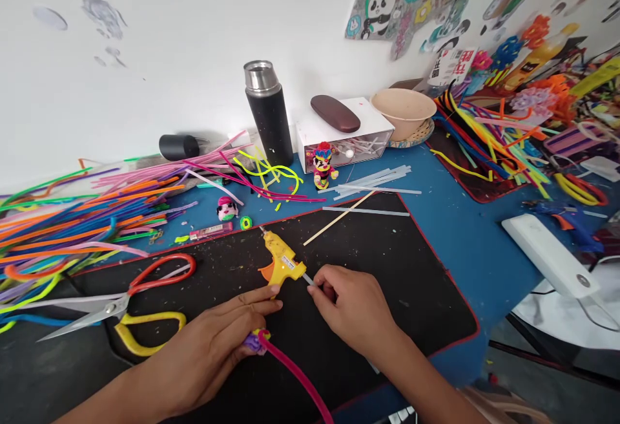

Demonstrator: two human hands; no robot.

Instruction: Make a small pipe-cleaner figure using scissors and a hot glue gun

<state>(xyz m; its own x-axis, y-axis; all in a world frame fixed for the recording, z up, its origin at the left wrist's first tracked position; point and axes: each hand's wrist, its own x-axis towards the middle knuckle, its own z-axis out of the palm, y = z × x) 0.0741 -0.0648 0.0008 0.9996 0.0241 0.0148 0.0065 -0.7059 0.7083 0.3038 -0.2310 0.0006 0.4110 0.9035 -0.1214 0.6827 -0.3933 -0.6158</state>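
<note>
A yellow glue gun (283,258) lies on the black mat (411,275), its nozzle pointing to the upper left. My right hand (356,304) pinches the clear glue stick (309,278) that sticks out of the gun's rear end. My left hand (220,340) is closed round a small purple and yellow pipe-cleaner piece (256,341), and its index fingertip touches the gun's handle. From that piece a magenta pipe cleaner (300,375) trails down toward the bottom edge. Part of the small piece is hidden under my left fingers.
Open scissors (111,309) lie left of my left hand. Behind the mat stand a black flask (271,120), a white box (346,130) and a small figure (323,165). Pipe cleaners (92,211) pile up at the left. A power strip (551,256) sits at the right.
</note>
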